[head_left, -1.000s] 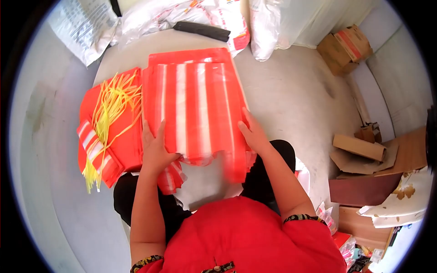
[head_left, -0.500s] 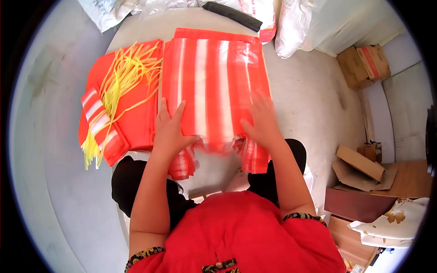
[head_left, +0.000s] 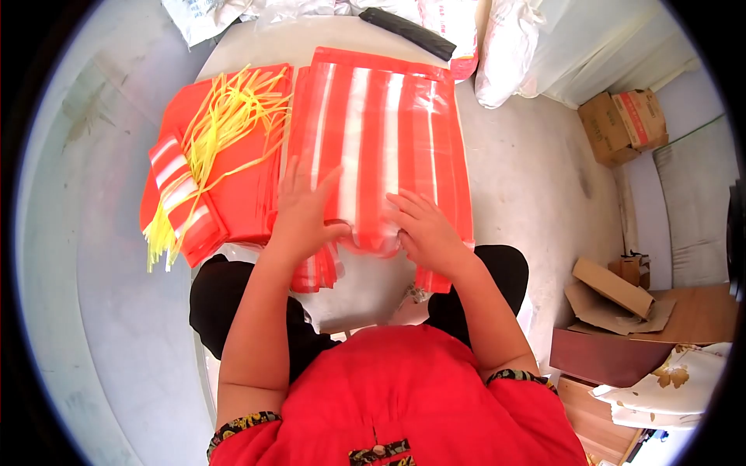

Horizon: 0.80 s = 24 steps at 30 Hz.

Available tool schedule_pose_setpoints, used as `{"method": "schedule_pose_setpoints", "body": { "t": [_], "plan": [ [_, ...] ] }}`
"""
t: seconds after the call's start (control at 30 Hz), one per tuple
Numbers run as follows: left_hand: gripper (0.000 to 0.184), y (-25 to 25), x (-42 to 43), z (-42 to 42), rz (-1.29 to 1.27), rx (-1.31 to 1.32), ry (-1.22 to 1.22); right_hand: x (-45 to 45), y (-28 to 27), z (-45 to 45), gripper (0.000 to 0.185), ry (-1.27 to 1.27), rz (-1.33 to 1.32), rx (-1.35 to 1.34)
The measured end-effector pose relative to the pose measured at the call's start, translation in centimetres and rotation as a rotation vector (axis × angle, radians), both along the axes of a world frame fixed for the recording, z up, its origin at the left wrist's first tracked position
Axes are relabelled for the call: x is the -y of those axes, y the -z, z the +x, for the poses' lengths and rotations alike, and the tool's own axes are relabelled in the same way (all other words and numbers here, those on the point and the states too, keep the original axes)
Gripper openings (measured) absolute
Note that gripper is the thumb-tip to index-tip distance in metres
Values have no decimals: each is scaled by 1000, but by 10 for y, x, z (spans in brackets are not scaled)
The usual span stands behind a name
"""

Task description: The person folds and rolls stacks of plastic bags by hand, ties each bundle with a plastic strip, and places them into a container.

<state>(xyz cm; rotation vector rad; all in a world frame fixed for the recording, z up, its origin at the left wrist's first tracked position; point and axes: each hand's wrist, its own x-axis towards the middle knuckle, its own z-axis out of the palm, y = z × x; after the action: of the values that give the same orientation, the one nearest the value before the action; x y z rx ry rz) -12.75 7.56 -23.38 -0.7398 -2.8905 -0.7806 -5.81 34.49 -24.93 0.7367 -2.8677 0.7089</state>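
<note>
A stack of red-and-white striped plastic bags (head_left: 373, 140) lies on the table in front of me, its handle ends hanging toward my lap over the near edge. My left hand (head_left: 305, 213) rests on the stack's near left part, fingers spread, thumb by the cut-out in the bags' near edge. On the other side of that cut-out, my right hand (head_left: 426, 233) lies with its fingers stretched out over the top bag, pointing left; its thumb is partly hidden. Left of the stack is a pile of red plastic sheets or bags (head_left: 249, 179), with yellow strips (head_left: 233, 116) on top.
A folded striped bundle (head_left: 183, 194) tied with yellow strip sits on the left pile. A black roll (head_left: 408, 33) and white sacks (head_left: 509, 46) are at the back. Cardboard boxes (head_left: 622, 128) stand at the far right, and open cardboard (head_left: 618, 299) lies at right.
My right hand has moved left and inward along the near edge, closer to my left hand. My left hand stays in nearly the same place. The view has shifted slightly.
</note>
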Motion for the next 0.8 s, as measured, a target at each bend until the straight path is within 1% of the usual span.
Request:
{"method": "schedule_pose_setpoints", "body": {
  "t": [0.1,0.17,0.2,0.27,0.3,0.4,0.6,0.7,0.77,0.8],
  "plan": [
    [78,5,-5,1,44,-30,191,-4,4,-9,46,-2,-72,23],
    [70,12,-9,-2,74,4,248,-6,10,-10,48,29,-154,44],
    [66,16,-10,2,85,31,280,-5,11,-4,49,42,-153,48],
    [66,18,-13,5,80,31,287,-4,2,-9,50,50,-138,12],
    [66,16,-15,4,80,23,287,-4,1,-11,51,71,-171,48],
    [58,18,-16,2,129,-15,302,-1,-1,-9,50,119,-258,135],
    [26,18,-22,-3,204,-55,316,13,-22,-9,40,266,-420,351],
    [18,17,-25,-4,193,-38,315,21,-20,-8,40,284,-454,331],
    [20,16,-24,-5,200,-13,331,26,-3,-11,39,287,-522,238],
    [21,16,-24,-6,203,0,339,26,2,-13,36,287,-527,237]
  ]
}}
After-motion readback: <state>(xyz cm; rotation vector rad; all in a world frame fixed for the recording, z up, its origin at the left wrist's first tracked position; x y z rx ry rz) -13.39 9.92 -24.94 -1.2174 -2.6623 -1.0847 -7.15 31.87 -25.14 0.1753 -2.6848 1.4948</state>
